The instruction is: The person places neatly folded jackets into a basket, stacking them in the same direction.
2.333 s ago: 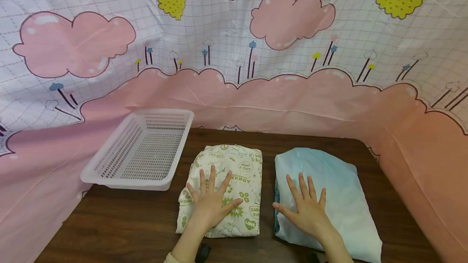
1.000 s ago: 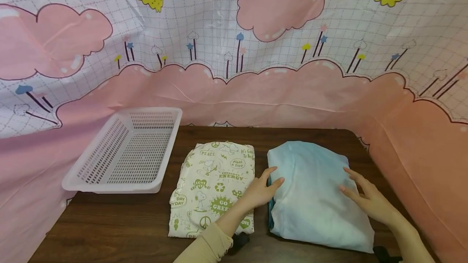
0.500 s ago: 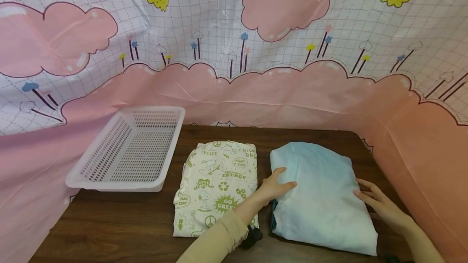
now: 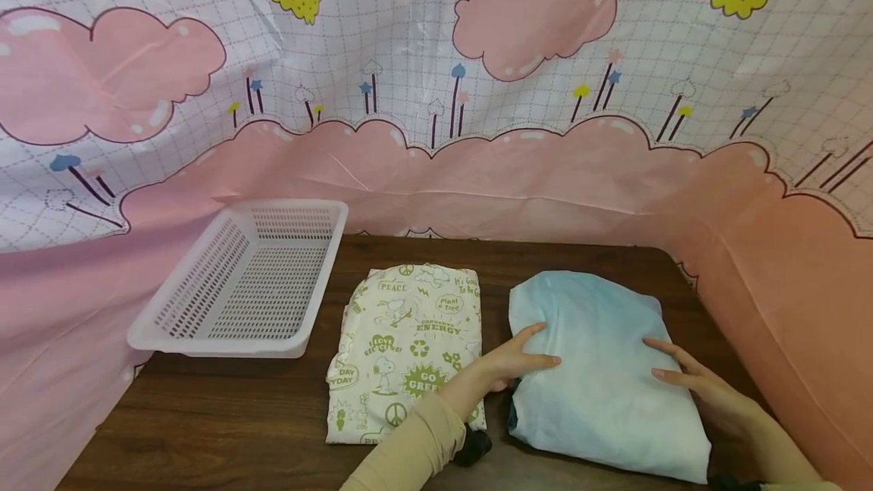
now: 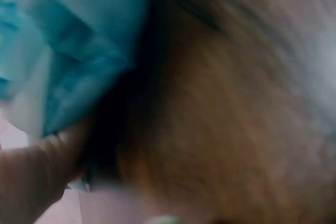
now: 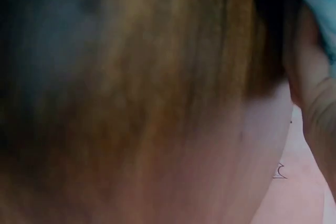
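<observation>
The left hand [image 4: 508, 364] grips the near left edge of the folded light blue cloth [image 4: 600, 370]: its thumb lies on top of the fabric and its fingers are tucked under the edge, as the blurred left wrist view also suggests, with blue folds [image 5: 68, 51] just above a finger. The right hand [image 4: 702, 389] rests on the cloth's right side with fingers stretched out nearly straight, pointing toward the left hand; whether any finger hooks under the far edge cannot be told. The cloth lies flat on the dark wooden desk [image 4: 204, 408], between the two hands. Just to the left of the left hand, under its beige sleeve [image 4: 409, 453], lies a folded cream cloth with green cartoon print [image 4: 405, 347], close beside the blue one but apart from it. Farther left of that hand, a white perforated plastic basket [image 4: 204, 339] stands at the desk's left end. A pink cloud-patterned sheet [image 4: 477, 97] hangs behind the desk.
</observation>
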A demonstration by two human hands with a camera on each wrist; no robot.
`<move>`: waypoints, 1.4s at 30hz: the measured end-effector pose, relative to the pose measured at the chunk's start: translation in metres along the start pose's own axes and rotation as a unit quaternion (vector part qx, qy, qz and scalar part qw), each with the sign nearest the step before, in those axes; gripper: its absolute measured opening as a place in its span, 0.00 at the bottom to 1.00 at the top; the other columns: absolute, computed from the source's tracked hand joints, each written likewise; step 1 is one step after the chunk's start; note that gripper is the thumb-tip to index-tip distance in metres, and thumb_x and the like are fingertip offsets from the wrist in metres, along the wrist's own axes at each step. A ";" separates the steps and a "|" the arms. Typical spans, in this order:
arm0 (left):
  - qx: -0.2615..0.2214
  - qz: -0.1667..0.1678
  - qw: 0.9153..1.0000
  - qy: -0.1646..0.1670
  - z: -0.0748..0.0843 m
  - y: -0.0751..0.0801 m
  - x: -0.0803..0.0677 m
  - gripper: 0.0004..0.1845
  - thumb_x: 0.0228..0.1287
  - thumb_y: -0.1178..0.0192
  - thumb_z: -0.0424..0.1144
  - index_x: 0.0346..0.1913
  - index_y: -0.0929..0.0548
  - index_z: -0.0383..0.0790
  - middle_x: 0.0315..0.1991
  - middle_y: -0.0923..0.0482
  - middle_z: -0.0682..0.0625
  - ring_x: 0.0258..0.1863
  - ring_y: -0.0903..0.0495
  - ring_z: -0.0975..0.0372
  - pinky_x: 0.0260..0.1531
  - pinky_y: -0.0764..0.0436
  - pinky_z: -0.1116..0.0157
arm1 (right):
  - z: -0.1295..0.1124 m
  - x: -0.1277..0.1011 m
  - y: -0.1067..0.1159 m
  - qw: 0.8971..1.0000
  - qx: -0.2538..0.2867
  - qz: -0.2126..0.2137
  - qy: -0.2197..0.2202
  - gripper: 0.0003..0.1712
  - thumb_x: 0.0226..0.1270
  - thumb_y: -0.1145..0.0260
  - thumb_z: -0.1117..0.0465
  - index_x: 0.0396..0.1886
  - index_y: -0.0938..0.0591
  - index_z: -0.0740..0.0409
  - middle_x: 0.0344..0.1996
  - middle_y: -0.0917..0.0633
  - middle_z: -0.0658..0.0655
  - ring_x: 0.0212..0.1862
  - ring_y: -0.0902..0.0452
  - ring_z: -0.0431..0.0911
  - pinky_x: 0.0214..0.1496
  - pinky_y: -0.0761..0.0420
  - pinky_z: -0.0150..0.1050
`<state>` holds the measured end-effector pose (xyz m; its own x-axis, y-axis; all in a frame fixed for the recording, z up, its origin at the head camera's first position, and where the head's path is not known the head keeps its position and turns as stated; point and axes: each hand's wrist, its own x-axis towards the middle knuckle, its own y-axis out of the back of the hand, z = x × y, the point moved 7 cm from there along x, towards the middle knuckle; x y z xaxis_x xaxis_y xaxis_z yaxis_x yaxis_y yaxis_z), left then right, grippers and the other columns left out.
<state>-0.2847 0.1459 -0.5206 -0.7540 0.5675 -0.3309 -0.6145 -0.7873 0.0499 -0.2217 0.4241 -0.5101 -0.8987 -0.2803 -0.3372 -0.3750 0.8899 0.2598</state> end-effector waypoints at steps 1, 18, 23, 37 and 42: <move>0.003 -0.006 1.000 -0.003 0.000 -0.001 -0.001 0.39 0.62 0.32 0.46 0.73 0.39 0.66 0.74 0.45 0.47 0.69 0.39 0.46 0.61 0.34 0.40 | 0.001 0.001 -0.001 1.000 -0.002 -0.005 -0.002 0.39 0.78 0.49 0.59 0.80 0.56 0.48 0.74 0.73 0.64 0.71 0.73 0.65 0.61 0.36 0.54; 0.035 0.020 0.999 -0.033 -0.001 -0.003 0.001 0.48 0.52 0.28 0.27 0.73 0.36 0.60 0.73 0.43 0.47 0.71 0.42 0.47 0.64 0.35 0.47 | 0.001 0.000 -0.014 0.999 0.012 -0.030 0.010 0.46 0.73 0.43 0.66 0.80 0.59 0.48 0.75 0.75 0.62 0.70 0.92 0.64 0.54 0.76 0.80; 0.034 0.030 0.998 -0.037 0.003 -0.001 -0.001 0.47 0.51 0.27 0.27 0.72 0.35 0.60 0.73 0.42 0.47 0.71 0.42 0.48 0.65 0.36 0.47 | -0.003 -0.003 -0.013 0.999 0.020 -0.008 0.037 0.45 0.72 0.43 0.68 0.80 0.56 0.48 0.76 0.72 0.56 0.70 0.91 0.63 0.54 0.77 0.80; 0.046 0.021 0.996 -0.076 0.023 0.002 -0.010 0.47 0.54 0.27 0.30 0.72 0.37 0.66 0.74 0.42 0.51 0.71 0.41 0.50 0.64 0.33 0.49 | -0.023 -0.015 -0.009 0.996 -0.004 0.027 0.081 0.45 0.72 0.43 0.68 0.80 0.54 0.45 0.74 0.58 0.37 0.73 0.85 0.55 0.54 0.73 0.81; 0.061 0.010 0.993 -0.096 0.036 0.005 -0.018 0.48 0.55 0.27 0.32 0.73 0.39 0.68 0.74 0.44 0.53 0.72 0.42 0.52 0.64 0.32 0.52 | -0.036 -0.020 -0.011 0.995 -0.016 0.029 0.095 0.45 0.72 0.43 0.68 0.80 0.54 0.44 0.74 0.56 0.33 0.73 0.80 0.39 0.53 0.71 0.82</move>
<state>-0.2829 0.1406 -0.4805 -0.7896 0.5966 -0.1433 -0.6136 -0.7705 0.1729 -0.2082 0.4072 -0.4737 -0.9450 -0.2941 -0.1433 -0.3248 0.8957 0.3036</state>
